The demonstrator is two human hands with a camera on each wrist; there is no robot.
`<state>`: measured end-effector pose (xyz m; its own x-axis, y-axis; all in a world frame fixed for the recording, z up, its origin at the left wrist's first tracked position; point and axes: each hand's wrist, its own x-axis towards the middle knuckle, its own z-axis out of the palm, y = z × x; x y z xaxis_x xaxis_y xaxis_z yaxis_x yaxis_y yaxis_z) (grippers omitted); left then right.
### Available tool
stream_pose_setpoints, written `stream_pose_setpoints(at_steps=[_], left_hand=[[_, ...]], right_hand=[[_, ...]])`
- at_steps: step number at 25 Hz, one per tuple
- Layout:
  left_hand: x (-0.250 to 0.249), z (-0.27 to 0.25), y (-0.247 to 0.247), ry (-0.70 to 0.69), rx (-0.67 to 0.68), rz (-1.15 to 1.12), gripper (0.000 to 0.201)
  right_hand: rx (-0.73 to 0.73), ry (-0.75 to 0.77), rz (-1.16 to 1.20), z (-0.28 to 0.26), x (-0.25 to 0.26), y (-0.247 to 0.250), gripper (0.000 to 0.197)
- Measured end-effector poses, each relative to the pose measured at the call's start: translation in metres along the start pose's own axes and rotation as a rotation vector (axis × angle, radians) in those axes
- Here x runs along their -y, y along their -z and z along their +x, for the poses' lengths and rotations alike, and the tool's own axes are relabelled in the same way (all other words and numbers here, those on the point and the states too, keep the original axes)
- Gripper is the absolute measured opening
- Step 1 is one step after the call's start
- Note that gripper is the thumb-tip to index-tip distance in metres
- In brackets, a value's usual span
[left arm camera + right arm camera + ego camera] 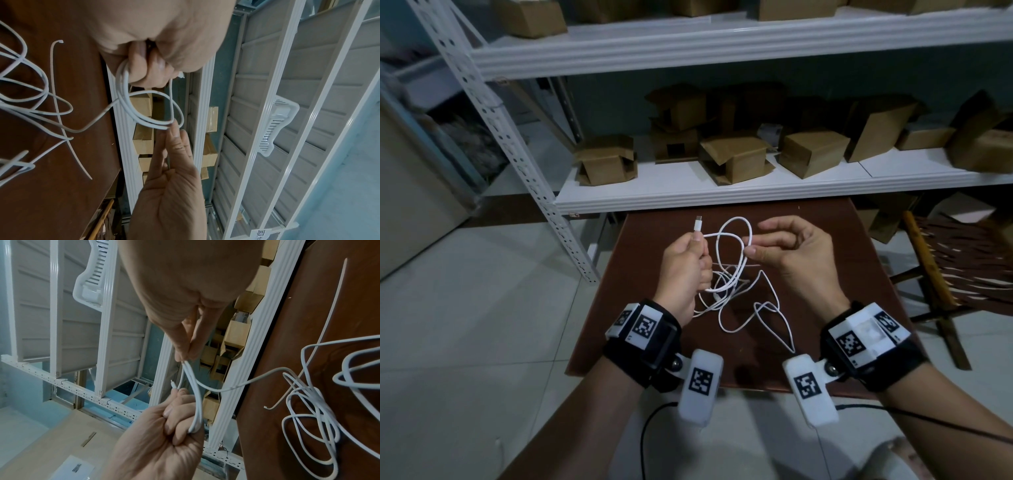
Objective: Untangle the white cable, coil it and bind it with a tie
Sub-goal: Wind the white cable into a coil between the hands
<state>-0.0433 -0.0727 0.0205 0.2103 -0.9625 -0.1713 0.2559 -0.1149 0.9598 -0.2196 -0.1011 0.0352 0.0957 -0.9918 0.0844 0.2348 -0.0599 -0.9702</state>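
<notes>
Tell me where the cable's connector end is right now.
In the head view the connector sticks up just above the left hand, which grips the white cable over the brown table, left of the right hand.

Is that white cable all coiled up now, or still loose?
Mostly loose. The left hand grips a couple of loops of the white cable, the right hand pinches one, and the rest sprawls on the brown table.

Thin white cable [736,274], loosely tangled, loops partly on brown table [825,274]
</notes>
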Motion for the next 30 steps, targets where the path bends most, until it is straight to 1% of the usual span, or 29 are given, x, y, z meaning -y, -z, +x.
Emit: stream_pose_setpoints(at_steps=[7, 11, 13, 16, 20, 23, 25, 26, 29, 30], left_hand=[[-0.001, -0.0021, 0.0007, 0.02, 0.036, 0.028, 0.037], [0.0025, -0.0031, 0.0003, 0.025, 0.052, 0.082, 0.037], [0.0044, -0.0024, -0.0001, 0.018, 0.037, 0.118, 0.037], [0.0049, -0.003, 0.0001, -0.012, 0.023, 0.19, 0.037], [0.005, -0.0064, -0.0035, -0.061, 0.025, 0.244, 0.036], [0.0036, -0.0057, -0.0063, -0.103, -0.028, 0.246, 0.027], [0.002, -0.0044, -0.0054, -0.105, -0.043, 0.238, 0.021], [0.0022, -0.0033, -0.0038, -0.1, -0.027, 0.25, 0.023], [0.0056, -0.0008, 0.0008, -0.077, 0.032, 0.334, 0.039], [0.0063, -0.001, 0.0009, -0.068, 0.035, 0.346, 0.041]], right_hand=[[0.021, -0.024, 0.054, -0.0025, 0.0007, -0.0026, 0.055], [0.048, -0.038, 0.027, -0.0027, 0.0014, -0.0053, 0.06], [0.058, -0.03, -0.033, -0.0022, 0.0016, -0.0043, 0.057], [0.05, -0.039, -0.106, -0.0016, -0.0012, -0.0037, 0.046], [0.029, -0.077, -0.137, -0.0029, -0.0039, -0.004, 0.037], [0.02, -0.099, -0.107, -0.0049, -0.0029, -0.0043, 0.036], [0.019, -0.114, -0.078, -0.0052, -0.001, -0.0046, 0.035], [0.023, -0.118, -0.071, -0.005, -0.0003, -0.0046, 0.035], [0.035, -0.119, -0.075, -0.0041, 0.0005, -0.0047, 0.036], [0.038, -0.116, -0.078, -0.0041, 0.0003, -0.0051, 0.036]])
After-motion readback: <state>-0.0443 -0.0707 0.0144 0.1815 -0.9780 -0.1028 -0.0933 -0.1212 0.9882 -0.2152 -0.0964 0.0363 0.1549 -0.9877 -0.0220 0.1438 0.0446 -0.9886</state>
